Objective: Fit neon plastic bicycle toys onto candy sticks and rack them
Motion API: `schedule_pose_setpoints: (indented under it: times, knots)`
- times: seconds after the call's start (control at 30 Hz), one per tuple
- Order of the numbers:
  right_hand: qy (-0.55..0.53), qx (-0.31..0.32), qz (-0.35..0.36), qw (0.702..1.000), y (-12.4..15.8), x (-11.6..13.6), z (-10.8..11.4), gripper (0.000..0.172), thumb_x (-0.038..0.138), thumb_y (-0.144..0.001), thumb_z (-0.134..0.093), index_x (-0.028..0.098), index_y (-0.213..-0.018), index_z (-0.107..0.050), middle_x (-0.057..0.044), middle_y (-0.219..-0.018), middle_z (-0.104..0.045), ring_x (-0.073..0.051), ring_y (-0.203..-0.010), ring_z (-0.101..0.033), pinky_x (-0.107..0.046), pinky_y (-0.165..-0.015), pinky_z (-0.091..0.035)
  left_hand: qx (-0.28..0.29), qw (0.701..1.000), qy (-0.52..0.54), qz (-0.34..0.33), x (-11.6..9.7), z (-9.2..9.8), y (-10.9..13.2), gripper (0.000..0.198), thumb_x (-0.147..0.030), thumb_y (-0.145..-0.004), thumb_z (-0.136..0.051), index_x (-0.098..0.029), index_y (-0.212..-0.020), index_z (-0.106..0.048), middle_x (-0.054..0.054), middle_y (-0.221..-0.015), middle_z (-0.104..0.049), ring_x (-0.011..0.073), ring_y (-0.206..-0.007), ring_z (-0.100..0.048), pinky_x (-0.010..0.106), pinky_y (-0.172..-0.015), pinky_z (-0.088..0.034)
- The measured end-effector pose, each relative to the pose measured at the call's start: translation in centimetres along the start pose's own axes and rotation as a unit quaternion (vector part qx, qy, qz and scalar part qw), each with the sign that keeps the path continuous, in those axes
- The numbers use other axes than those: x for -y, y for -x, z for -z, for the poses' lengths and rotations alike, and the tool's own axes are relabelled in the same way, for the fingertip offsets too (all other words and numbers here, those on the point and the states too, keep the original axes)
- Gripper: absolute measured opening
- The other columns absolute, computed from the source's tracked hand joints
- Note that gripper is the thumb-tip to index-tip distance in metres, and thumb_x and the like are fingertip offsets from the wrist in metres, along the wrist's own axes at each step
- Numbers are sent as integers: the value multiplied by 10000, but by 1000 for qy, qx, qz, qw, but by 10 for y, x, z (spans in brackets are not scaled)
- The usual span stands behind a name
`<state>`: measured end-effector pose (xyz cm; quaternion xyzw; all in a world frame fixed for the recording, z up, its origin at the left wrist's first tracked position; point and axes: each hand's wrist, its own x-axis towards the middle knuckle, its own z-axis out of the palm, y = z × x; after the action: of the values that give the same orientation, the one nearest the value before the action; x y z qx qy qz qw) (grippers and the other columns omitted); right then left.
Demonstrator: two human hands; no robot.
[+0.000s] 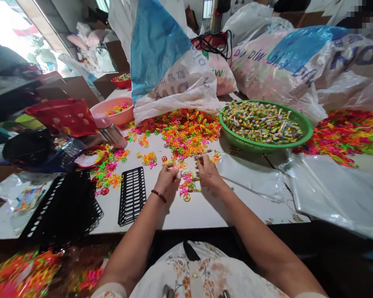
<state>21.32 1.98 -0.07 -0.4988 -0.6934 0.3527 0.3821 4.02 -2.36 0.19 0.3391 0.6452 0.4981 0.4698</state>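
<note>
My left hand [167, 179], with a beaded bracelet at the wrist, has its fingers pinched together over the white table [186, 213]. What they pinch is too small to make out. Facing it, my right hand [208, 170] is closed around a small patterned tube [206, 152] that pokes out past the fingertips. Between and below both hands lie small bright plastic toy bicycles [186, 188], with more such tubes among them. Just ahead spreads a big heap of orange, pink and green plastic pieces [189, 132]. A black slotted plastic rack [132, 196] lies left of my left hand.
A green basket [267, 145] full of wrapped tubes stands at right, near clear plastic bags [326, 190]. To the left are stacked black racks [62, 207], a bottle [112, 132], a pink basin [124, 116] and a red bag [60, 116]. Large sacks [276, 62] stand behind.
</note>
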Motion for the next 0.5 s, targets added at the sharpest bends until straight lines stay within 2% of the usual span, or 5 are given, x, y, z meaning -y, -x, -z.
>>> schedule_pose_setpoints:
  times: [0.1, 0.2, 0.3, 0.37, 0.5]
  knots:
    - [-216, 56, -127, 966, 31, 13, -1, 254, 278, -852, -513, 215, -1096, -488, 9, -818, -572, -122, -632, -552, -271, -605, -496, 100, 972, 204, 54, -4, 13, 19, 422, -222, -589, -789, -185, -917, -526, -70, -677, -527, 54, -518, -502, 184, -523, -422]
    - [-319, 111, -134, 932, 54, 27, -5, 330, 337, -815, -587, 207, -1106, -504, 22, -798, -565, -105, -605, -526, -258, -603, -492, 150, 963, 219, 38, -6, 20, 39, 404, -230, -584, -826, -160, -921, -614, -31, -776, -613, 57, -595, -566, 195, -598, -482]
    - [-229, 107, -70, 965, 64, 38, -7, 325, 384, -814, -625, 206, -1079, -563, 7, -839, -593, -122, -700, -539, -242, -625, -455, 149, 969, 196, 4, -7, 20, 50, 382, -243, -619, -821, -145, -954, -666, 7, -841, -666, 74, -662, -604, 202, -642, -497]
    - [-124, 92, -31, 988, 66, 42, -7, 208, 384, -825, -624, 195, -909, -603, 18, -761, -569, -121, -678, -505, -235, -604, -409, 144, 968, 208, -2, -9, 19, 53, 404, -242, -623, -824, -143, -984, -671, 5, -834, -665, 69, -659, -600, 193, -636, -490]
    - [13, 26, 0, 1000, 70, 42, -11, 238, 372, -853, -588, 197, -706, -524, 31, -630, -491, -121, -587, -444, -246, -562, -355, 101, 954, 282, 11, -12, 10, 64, 520, -269, -642, -830, -200, -1105, -602, -18, -868, -642, 73, -717, -616, 213, -719, -512]
